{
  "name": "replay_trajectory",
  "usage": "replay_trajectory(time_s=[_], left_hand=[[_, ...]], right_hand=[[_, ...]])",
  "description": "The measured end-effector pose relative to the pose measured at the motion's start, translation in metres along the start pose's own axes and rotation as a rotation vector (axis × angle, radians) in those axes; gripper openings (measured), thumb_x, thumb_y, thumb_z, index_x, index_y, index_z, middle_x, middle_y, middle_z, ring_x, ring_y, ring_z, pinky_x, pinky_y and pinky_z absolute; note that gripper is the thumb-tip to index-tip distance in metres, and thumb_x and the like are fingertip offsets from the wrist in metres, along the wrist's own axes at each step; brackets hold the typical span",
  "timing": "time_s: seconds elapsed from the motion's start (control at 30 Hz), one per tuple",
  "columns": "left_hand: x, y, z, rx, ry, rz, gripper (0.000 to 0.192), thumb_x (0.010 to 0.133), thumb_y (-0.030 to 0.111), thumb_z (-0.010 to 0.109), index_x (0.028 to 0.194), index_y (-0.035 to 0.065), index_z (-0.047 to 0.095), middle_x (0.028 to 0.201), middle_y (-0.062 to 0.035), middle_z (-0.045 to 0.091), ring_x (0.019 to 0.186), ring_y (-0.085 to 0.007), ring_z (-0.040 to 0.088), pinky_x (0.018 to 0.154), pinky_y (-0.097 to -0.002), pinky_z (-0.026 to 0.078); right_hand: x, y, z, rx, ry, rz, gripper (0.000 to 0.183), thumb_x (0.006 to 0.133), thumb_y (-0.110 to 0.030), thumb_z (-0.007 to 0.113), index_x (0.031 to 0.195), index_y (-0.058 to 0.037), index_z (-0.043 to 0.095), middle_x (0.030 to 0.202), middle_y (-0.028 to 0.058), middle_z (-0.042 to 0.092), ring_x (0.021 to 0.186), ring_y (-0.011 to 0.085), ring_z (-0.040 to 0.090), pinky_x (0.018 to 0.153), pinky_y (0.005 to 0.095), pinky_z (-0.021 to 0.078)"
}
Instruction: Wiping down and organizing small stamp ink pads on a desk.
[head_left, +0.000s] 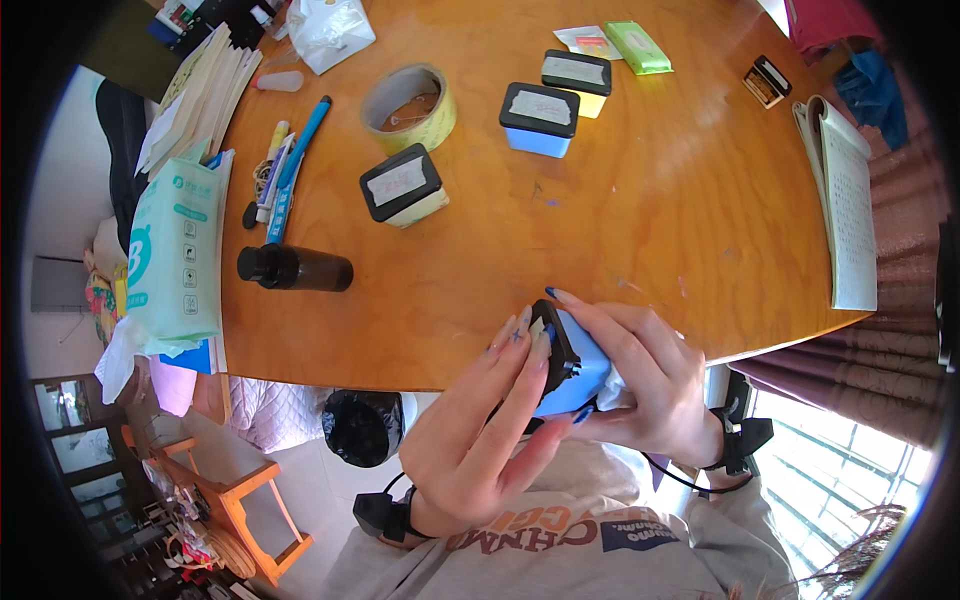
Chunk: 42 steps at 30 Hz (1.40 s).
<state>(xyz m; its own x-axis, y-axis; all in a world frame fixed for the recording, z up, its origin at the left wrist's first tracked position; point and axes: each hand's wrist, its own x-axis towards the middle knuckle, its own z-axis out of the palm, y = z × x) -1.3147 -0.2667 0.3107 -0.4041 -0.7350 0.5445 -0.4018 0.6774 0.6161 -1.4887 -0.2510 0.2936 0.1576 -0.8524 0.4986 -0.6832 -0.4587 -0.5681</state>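
Just above the table's front edge, a small blue box with a black lid (585, 360) is held tilted between both hands. My left hand (480, 420) lies along the lid, its fingertips on the top and its thumb at the lower side. My right hand (645, 375) grips the blue body from the other side. A crumpled white tissue or wipe (613, 386) shows between the right palm and the box. Farther back stand a similar blue box (538, 141), a yellow box (595, 102) and a cream box (417, 210), all with black lids bearing labels.
Left of my hands lies a dark bottle (311, 268). Behind it are a roll of tape (436, 133), a blue pen (306, 139) and a tissue pack (180, 255). A green wipes pack (637, 46) lies at the back, and a desk calendar (847, 202) stands right.
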Motion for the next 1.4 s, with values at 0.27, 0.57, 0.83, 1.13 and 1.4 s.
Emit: replay_trajectory(time_s=[0.27, 0.57, 0.83, 1.13, 1.4], left_hand=[[-0.007, 0.012, 0.01, 0.027, 0.064, -0.016, 0.048, 0.064, 0.001, 0.076, 0.107, -0.0106, 0.056, 0.1, -0.0275, 0.06, 0.093, -0.04, 0.061, 0.078, -0.0362, 0.053], [-0.015, -0.007, 0.004, -0.687, -0.063, -0.297, 0.073, 0.065, 0.005, 0.079, 0.124, -0.0121, 0.038, 0.122, -0.0259, 0.049, 0.107, -0.0281, 0.055, 0.09, -0.0355, 0.045], [-0.019, -0.004, 0.011, -1.094, 0.037, -0.319, 0.084, 0.054, 0.01, 0.086, 0.12, -0.0087, 0.038, 0.117, -0.0259, 0.051, 0.104, -0.0306, 0.057, 0.09, -0.0389, 0.047], [-0.022, -0.001, 0.01, -1.574, 0.214, -0.33, 0.09, 0.055, 0.019, 0.087, 0.122, -0.0081, 0.034, 0.114, -0.0289, 0.051, 0.104, -0.0359, 0.055, 0.09, -0.0486, 0.044], [-0.025, 0.012, 0.016, -1.117, 0.175, -0.8, 0.086, 0.06, 0.021, 0.085, 0.123, -0.007, 0.034, 0.121, -0.0235, 0.048, 0.11, -0.0304, 0.051, 0.092, -0.0411, 0.042]], right_hand=[[0.005, -0.009, -0.01, -0.153, -0.011, -0.056, 0.059, 0.064, -0.029, 0.068, 0.113, 0.0026, 0.057, 0.091, 0.0101, 0.058, 0.068, 0.0157, 0.059, 0.051, 0.0238, 0.0492], [0.006, -0.014, -0.018, -0.053, 0.012, -0.07, 0.05, 0.066, -0.016, 0.07, 0.11, 0.0033, 0.059, 0.085, 0.0051, 0.052, 0.065, 0.0114, 0.057, 0.05, 0.0228, 0.0503], [0.012, -0.025, -0.027, -0.017, -0.049, -0.171, 0.083, 0.054, -0.048, 0.077, 0.112, 0.0081, 0.057, 0.084, 0.0029, 0.04, 0.068, 0.0116, 0.045, 0.054, 0.022, 0.0369], [0.007, 0.002, -0.022, 0.597, -0.086, 0.032, 0.113, 0.046, -0.069, 0.071, 0.123, 0.01, 0.044, 0.092, 0.0063, 0.046, 0.076, 0.0116, 0.051, 0.064, 0.0255, 0.0465], [0.031, -0.013, 0.004, 0.359, -0.028, -0.418, 0.048, 0.097, -0.034, 0.025, 0.129, -0.0016, 0.042, 0.137, 0.0286, 0.028, 0.132, 0.0447, 0.012, 0.102, 0.0628, 0.007]])
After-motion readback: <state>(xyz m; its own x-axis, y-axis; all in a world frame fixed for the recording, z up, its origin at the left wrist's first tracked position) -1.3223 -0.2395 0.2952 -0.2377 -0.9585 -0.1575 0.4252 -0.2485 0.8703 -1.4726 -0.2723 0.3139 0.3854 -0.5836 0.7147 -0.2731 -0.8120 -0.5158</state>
